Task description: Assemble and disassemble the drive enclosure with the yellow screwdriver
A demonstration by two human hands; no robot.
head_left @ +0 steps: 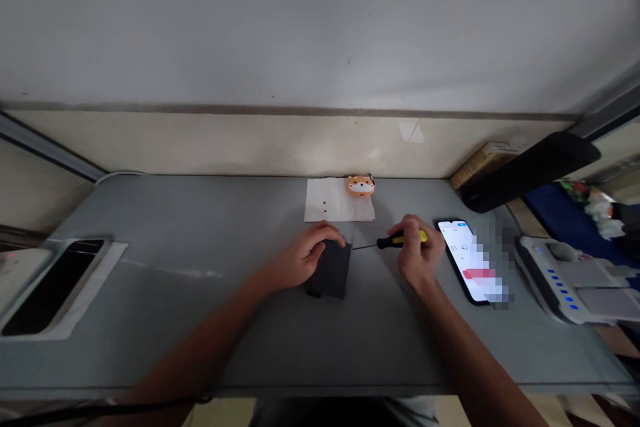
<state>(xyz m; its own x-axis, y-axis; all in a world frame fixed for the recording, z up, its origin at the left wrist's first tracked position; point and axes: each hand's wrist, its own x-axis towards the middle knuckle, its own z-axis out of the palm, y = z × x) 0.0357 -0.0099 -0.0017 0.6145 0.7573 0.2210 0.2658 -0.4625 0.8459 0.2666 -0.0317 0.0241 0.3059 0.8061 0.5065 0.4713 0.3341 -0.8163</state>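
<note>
Two hands work over a gray tabletop [190, 227], and a flat black case [336, 273] lies between them. The left hand [303, 257] sits on top of the case. Its grip is curled over the upper left corner and holds the case down. A small black tab [313, 293] sticks out at the lower left corner of the case.

The right hand [417, 247] is just to the right of the case. Its grip is closed on a screwdriver [400, 240] with a yellow and black handle. The thin shaft points left, and its tip stops just beside the case.

Behind the case lies a white sheet of paper [340, 201] with two tiny dark bits [325, 207] on it. An orange toy animal face [360, 185] sits on the back edge of the paper. To the right of the case, past the right hand, a phone [463, 260] lies with its bright screen showing numbers, and part of the screen is blurred. Farther right is a white machine [565, 280] with blue lights. Well to the left of the case is a black tray [53, 287] with a white edge.
</note>
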